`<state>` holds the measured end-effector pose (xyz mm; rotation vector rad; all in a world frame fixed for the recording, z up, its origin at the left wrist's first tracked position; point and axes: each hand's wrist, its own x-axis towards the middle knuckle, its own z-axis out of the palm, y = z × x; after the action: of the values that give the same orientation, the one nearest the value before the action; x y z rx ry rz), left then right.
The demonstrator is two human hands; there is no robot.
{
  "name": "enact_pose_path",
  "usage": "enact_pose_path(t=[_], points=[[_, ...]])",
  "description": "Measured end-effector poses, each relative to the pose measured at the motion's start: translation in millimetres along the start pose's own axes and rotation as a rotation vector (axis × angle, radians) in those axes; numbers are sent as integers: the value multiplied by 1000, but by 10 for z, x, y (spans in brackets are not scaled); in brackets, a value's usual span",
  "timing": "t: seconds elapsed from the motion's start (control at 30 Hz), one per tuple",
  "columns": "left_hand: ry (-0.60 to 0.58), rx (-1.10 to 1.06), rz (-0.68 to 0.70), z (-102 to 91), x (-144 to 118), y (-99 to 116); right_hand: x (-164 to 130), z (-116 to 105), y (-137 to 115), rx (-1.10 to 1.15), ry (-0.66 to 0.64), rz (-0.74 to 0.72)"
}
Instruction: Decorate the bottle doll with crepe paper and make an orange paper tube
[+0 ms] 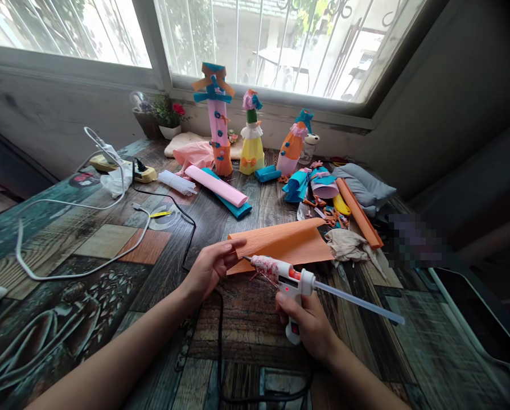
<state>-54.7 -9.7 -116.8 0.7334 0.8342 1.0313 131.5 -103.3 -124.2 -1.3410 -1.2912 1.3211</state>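
Right hand (308,324) closed around the handle of a glue gun (287,279), nozzle pointing left at the near edge of an orange paper sheet (287,242). Glue stick (360,303) juts from the gun's back, to the right. Left hand (210,266) pinches the sheet's left corner, thumb on top. Sheet lies flat on the desk (110,267). Black cord (186,228) runs past the left hand. Beyond: pink paper roll (216,186), three decorated bottles (251,142) by the window.

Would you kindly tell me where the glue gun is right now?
The glue gun is low and centre-right in the head view, gripped by the right hand, its nozzle at the orange paper's near edge.
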Motion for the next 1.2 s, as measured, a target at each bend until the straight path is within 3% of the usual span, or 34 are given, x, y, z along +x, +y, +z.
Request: enact_pose_path(t=[1.2], points=[[16, -12, 52, -64, 10, 4, 23, -48, 14, -9, 100, 25]])
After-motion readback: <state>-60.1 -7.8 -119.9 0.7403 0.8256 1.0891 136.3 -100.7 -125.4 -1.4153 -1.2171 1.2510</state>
